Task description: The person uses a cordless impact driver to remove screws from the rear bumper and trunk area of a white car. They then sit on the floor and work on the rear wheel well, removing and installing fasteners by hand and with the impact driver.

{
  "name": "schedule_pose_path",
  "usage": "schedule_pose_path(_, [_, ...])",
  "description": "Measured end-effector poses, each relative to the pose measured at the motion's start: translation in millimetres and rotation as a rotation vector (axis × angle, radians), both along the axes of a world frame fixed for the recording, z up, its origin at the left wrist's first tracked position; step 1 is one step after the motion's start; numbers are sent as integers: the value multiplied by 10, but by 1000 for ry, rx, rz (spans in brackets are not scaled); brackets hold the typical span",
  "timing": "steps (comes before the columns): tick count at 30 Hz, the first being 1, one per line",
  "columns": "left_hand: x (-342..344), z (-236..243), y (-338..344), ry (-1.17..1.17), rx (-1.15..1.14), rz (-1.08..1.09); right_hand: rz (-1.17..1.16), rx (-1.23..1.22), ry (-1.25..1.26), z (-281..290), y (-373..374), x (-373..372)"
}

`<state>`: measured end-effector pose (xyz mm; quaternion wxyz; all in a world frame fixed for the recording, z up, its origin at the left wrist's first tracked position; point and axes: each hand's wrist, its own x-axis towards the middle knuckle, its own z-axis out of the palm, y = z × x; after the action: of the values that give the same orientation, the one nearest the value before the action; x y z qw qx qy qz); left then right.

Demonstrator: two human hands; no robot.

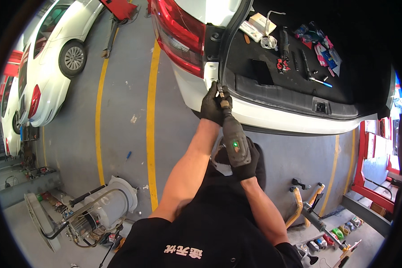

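My left hand (pixel 212 107), in a black mesh glove, is closed around the front end of a dark power tool (pixel 234 140) with a lit green light. The tool's tip reaches a white metal panel (pixel 210 71) beside the red tail light (pixel 183 40) of a white car (pixel 299 120) with an open trunk. My right hand (pixel 245 167), also gloved, grips the tool's rear and handle, close to my body. What my left fingertips touch at the tip is too small to make out.
The trunk holds boxes (pixel 261 24), hand tools (pixel 308 67) and bags (pixel 321 53). Another white car (pixel 53 31) stands left on the grey floor (pixel 125 111). A grey tank machine (pixel 109 201) is lower left; a red lift frame (pixel 362 174) and yellow-handled equipment (pixel 295 210) are right.
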<state>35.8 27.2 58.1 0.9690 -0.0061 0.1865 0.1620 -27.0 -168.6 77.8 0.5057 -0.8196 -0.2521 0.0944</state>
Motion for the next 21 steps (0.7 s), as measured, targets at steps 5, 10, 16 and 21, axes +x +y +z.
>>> schedule_pose_path(5, [249,-237,154,-352,36,-80,-4,70,-51,111,306,231])
schedule_pose_path(10, [280,-335,192,-230,100,-47,69,-64,-222,68,313,418])
schedule_pose_path(16, [353,-449,238,-206,-13,44,67,-60,-198,187,427,463])
schedule_pose_path(21, [337,-477,321,-389,39,-79,52,-116,-268,255,524,451])
